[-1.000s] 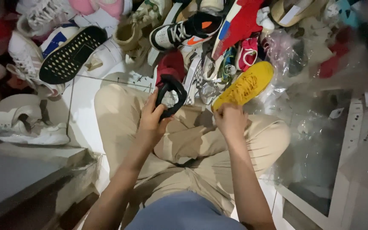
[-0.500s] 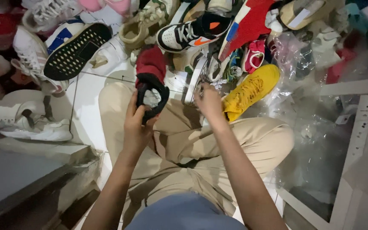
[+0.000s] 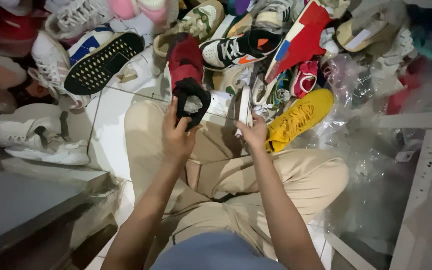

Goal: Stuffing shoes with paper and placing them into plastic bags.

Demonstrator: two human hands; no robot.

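Red-and-black high-top shoe [image 3: 188, 80] stands upright over the person's left knee, its dark heel opening turned toward the camera and a pale insole showing inside. The left hand [image 3: 177, 134] is closed around the black collar of this shoe, thumb on one side of the opening, fingers [image 3: 172, 111] curled up the other, gripping it from below. Just right of the shoe, the right hand [image 3: 254, 134] is partly closed, fingertips pinching the lower edge of a thin white-edged shoe [image 3: 242, 107] that stands on end among the pile; how firmly it holds cannot be told. Further right of the red-and-black shoe, beside the right hand, lies a yellow sneaker [image 3: 298, 119], tilted with its toe up toward the right. Above and right of the held shoe lies a black-and-white sneaker with an orange mark [image 3: 236, 50], and beyond it a red-and-blue shoe [image 3: 301, 37]. Up and left of the held shoe a shoe lies sole-up, showing a black studded sole [image 3: 103, 62]; far left of it a white sneaker [image 3: 36, 142] rests on the white tiled floor [image 3: 108, 130]. Crumpled clear plastic wrap [image 3: 371, 150] spreads well to the right of the held shoe, past the yellow sneaker. Both knees in beige trousers [image 3: 276, 180] lie below the shoe.
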